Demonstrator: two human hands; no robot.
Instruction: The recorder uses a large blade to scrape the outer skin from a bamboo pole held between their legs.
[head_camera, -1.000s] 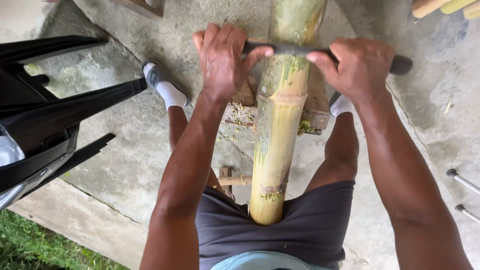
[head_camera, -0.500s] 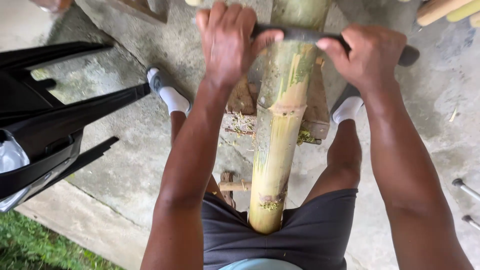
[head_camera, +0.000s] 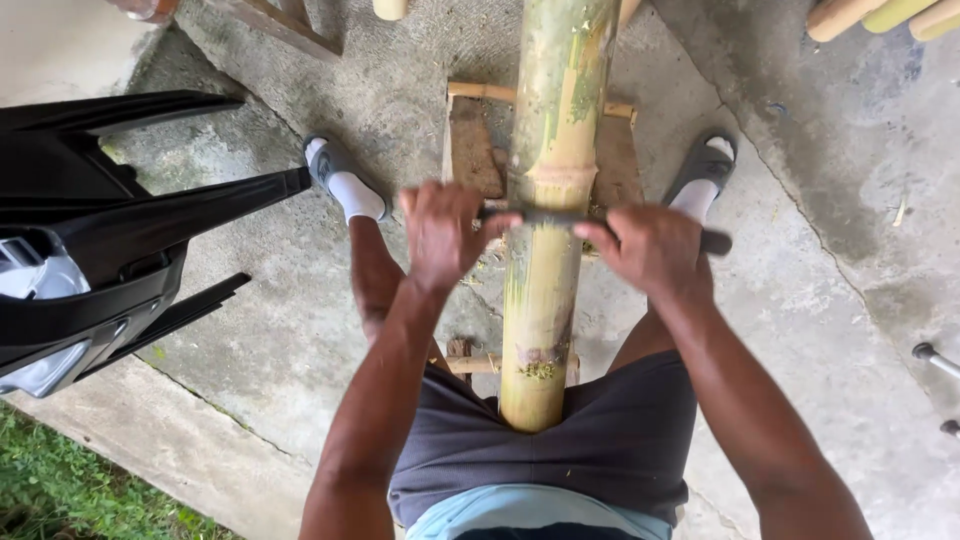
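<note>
A black plastic chair (head_camera: 90, 230) is standing at the left on the concrete floor (head_camera: 250, 300); the left hand (head_camera: 440, 235) is closing its fingers around one end of a dark drawknife (head_camera: 600, 222); the bamboo pole (head_camera: 548, 200), yellow-green, stiff, likely heavy and slick, is lying between the knees over a wooden frame (head_camera: 475, 140); the right hand (head_camera: 650, 250) is gripping the other handle.
</note>
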